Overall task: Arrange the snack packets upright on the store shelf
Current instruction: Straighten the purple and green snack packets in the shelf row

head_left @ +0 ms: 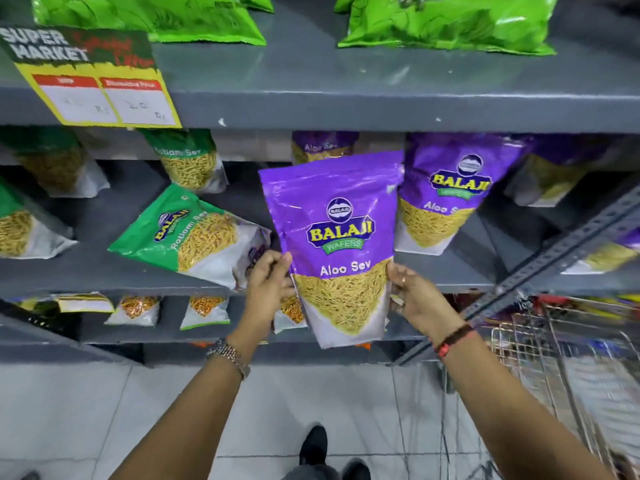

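Shoes (313, 445) of ours stand on the pale tiled floor (69, 410) at the bottom, w/ both forearms reaching up from there. On the left wrist we wear a metal watch (229, 355), on the right wrist a dark and red band (453, 337).

Both hands hold one purple Aloo Sev packet (337, 244) upright in front of the shelf. Our left hand (268, 289) has its grip closed on the packet's left edge, approx. at the middle height, fingers curled behind the edge. Our right hand (414, 296) has its grip closed on the right edge, thumb on the front, a ring visible on one finger. The packet is in the air, its bottom lower than the middle shelf (104, 268) edge, not resting on anything we can see.

To the right a wire shopping trolley (554, 358) stands, blurred.

Behind, on the middle shelf, a green Ratlami Sev packet (187, 233) lies tilted to the left of the held one, just beside our left hand. A second purple packet (446, 192) stands upright right behind the held one on the right side. More green and purple packets stand further back.

Farthest, on the top shelf (311, 81), bright green bags (446, 22) lie, and a yellow price card (93, 77) hangs at its front edge, left side.
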### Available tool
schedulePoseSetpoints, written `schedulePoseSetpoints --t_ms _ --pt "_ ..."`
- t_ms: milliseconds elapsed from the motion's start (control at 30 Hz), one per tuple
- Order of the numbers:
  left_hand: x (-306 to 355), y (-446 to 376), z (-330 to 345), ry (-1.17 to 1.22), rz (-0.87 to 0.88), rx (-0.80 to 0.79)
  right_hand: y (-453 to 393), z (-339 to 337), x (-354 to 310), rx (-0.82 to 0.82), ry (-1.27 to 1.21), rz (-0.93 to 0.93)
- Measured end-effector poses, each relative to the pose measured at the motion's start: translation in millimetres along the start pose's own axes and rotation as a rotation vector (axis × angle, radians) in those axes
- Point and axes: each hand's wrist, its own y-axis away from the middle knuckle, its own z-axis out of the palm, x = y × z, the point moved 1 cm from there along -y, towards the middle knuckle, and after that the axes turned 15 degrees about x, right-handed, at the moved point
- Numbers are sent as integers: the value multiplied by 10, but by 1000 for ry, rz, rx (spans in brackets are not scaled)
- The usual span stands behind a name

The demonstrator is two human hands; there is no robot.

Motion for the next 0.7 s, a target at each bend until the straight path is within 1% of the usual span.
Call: schedulePoseSetpoints --t_ms 133,300,367,467,600,700 --pt "172 146 122 -42 67 -159 236 -294 95 26 -119 38" --pt "233 266 188 -49 78 -234 378 -481 94 51 -146 33" --pt "233 261 193 -39 76 -233 347 -453 68 83 -156 9" --pt "231 200 179 -34 84 -200 245 -279 13 176 -185 -44" --pt "365 -74 186 -9 131 -116 129 129 -251 247 -253 -99" --pt "525 -360 233 -11 189 -45 -26 437 -497 265 -271 -162"
